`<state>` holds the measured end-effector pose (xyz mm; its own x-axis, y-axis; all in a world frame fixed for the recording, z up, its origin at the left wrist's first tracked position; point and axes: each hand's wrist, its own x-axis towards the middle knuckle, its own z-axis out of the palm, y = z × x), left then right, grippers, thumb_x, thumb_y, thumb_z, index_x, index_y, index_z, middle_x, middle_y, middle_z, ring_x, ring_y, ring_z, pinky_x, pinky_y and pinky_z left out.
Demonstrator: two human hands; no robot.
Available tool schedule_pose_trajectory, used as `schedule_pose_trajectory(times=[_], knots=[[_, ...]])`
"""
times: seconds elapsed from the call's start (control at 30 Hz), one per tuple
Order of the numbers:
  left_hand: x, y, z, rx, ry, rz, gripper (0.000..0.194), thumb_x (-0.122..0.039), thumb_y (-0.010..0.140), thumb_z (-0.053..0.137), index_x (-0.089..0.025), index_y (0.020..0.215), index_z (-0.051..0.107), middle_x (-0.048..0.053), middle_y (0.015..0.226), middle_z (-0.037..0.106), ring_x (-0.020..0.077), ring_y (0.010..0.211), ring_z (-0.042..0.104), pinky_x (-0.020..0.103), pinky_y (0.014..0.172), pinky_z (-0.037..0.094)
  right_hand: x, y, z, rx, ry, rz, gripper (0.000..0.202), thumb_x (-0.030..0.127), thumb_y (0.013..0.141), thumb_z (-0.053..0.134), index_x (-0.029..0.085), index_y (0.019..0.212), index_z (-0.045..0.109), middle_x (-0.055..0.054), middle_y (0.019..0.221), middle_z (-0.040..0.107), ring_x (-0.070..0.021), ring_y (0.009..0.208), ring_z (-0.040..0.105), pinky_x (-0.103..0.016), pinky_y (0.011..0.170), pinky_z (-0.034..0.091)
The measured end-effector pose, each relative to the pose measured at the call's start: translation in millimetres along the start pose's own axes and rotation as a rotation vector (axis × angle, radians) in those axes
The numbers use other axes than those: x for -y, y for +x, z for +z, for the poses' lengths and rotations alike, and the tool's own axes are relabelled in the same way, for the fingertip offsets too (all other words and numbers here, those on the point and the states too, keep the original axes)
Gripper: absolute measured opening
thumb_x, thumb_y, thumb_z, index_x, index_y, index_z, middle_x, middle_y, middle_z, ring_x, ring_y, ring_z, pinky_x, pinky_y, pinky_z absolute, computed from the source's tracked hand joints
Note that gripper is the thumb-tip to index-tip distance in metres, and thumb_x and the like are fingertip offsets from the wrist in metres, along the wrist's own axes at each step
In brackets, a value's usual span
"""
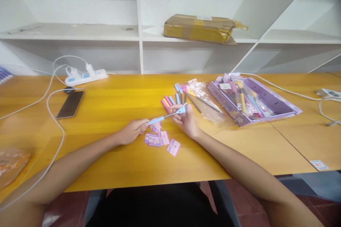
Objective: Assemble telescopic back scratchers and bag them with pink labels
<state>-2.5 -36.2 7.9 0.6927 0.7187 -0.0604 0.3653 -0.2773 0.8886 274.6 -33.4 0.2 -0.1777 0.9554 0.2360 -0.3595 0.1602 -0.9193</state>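
My left hand [135,130] is closed around the light-blue handle of a telescopic back scratcher [157,120]. Its metal rod slants up to the right and ends in a small blue claw. My right hand [188,122], palm turned up, has its fingers and thumb around the claw end; part of the grip is hidden. Just beyond lie more back scratchers [183,90] with blue, pink and yellow claws. Pink, yellow and blue handles [167,103] sit beside them. Below my hands, several small pink and purple cards [174,147] are scattered on the table.
Right of my hands are clear plastic wrappers [210,106] and an open purple box [269,94] with wrapped back scratchers. At left lie a phone [71,104] and a power strip [86,77] with white cables. A taped parcel [199,30] rests on the shelf.
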Motion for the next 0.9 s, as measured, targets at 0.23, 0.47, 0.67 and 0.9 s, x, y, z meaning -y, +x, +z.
schedule_pose_trajectory(times=[0.23, 0.47, 0.67, 0.9], knots=[[-1.0, 0.6, -0.7, 0.013, -0.051, 0.000, 0.042, -0.056, 0.108, 0.036, -0.020, 0.090, 0.048, -0.006, 0.072, 0.037, 0.0122, 0.062, 0.033, 0.026, 0.060, 0.031, 2.9, 1.2, 0.4, 0.039, -0.144, 0.009, 0.078, 0.085, 0.096, 0.030, 0.020, 0.105, 0.071, 0.003, 0.068, 0.038, -0.0120, 0.053, 0.025, -0.025, 0.045, 0.026], [2.9, -1.0, -4.8, 0.053, -0.302, -0.024, 0.042, -0.057, 0.107, 0.040, -0.019, 0.091, 0.051, -0.007, 0.067, 0.037, 0.0112, 0.058, 0.035, 0.026, 0.060, 0.035, 48.0, 18.0, -13.7, 0.146, -0.436, -0.020, 0.067, 0.074, 0.099, 0.046, 0.021, 0.139, 0.057, 0.002, 0.077, 0.057, -0.0150, 0.065, 0.055, -0.031, 0.067, 0.049], [-18.0, -7.5, -25.8, 0.072, 0.011, -0.087, 0.042, -0.060, 0.105, 0.043, -0.020, 0.105, 0.058, -0.005, 0.070, 0.049, 0.0141, 0.062, 0.050, 0.027, 0.063, 0.039, 97.8, 5.6, -9.7, 0.376, -1.132, -0.171, 0.025, 0.042, 0.106, 0.056, 0.021, 0.106, 0.069, -0.007, 0.102, 0.071, -0.0199, 0.091, 0.065, -0.034, 0.085, 0.051], [-73.2, -21.9, -17.7, 0.081, 0.584, 0.028, 0.037, -0.049, 0.109, 0.036, -0.026, 0.122, 0.063, 0.005, 0.102, 0.072, 0.0214, 0.085, 0.066, 0.029, 0.074, 0.044, 92.1, -42.4, 31.4, 0.509, -1.618, -0.263, 0.019, 0.031, 0.106, 0.056, 0.017, 0.118, 0.058, -0.010, 0.116, 0.064, -0.0149, 0.069, 0.063, -0.028, 0.060, 0.049]])
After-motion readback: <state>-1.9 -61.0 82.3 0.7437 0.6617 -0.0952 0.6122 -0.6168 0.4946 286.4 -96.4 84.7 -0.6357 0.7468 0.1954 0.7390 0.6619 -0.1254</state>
